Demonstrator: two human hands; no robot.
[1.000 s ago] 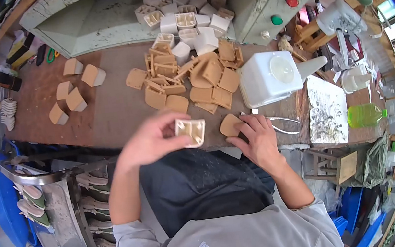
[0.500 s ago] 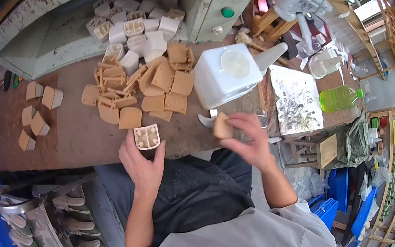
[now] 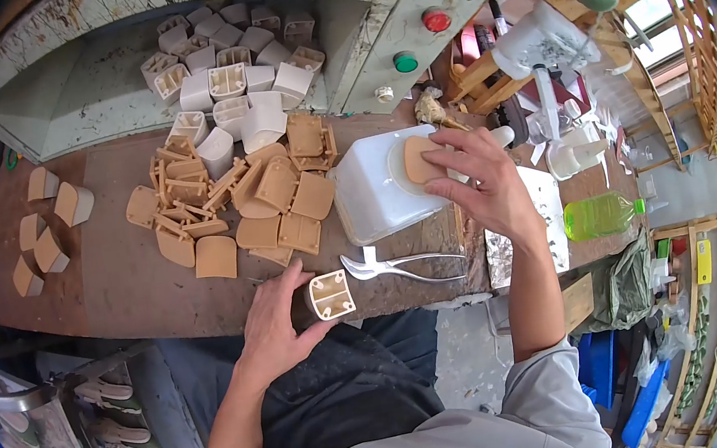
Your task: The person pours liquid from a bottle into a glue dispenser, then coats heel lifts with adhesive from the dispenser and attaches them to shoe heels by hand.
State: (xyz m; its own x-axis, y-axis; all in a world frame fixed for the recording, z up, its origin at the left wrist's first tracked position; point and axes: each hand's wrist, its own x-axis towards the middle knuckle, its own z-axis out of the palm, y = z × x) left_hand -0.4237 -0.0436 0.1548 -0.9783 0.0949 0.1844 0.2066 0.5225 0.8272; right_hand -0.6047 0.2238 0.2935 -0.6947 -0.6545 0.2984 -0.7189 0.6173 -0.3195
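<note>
My left hand [image 3: 277, 323] is closed round a white shoe heel [image 3: 332, 294] at the table's front edge, its hollow, ribbed side facing up. My right hand [image 3: 483, 177] pinches a tan heel cap [image 3: 420, 161] over the round top of a white plastic container [image 3: 387, 198]; whether the cap touches it I cannot tell. Pincers [image 3: 404, 268] with silver handles lie just right of the heel. Left of the container is a heap of tan heel caps [image 3: 257, 196], several with pegs. White heels [image 3: 225, 84] are piled behind them.
Several heels with tan caps [image 3: 74, 203] stand at the left of the table. At the right are a stained white sheet [image 3: 543, 192] and a bottle of green liquid [image 3: 604, 216]. A panel with red and green buttons [image 3: 406, 61] rises behind the container.
My right hand has carried the tan cap up and right, from the table's front edge to over the container. The left hand with the heel has shifted right. The view has shifted too.
</note>
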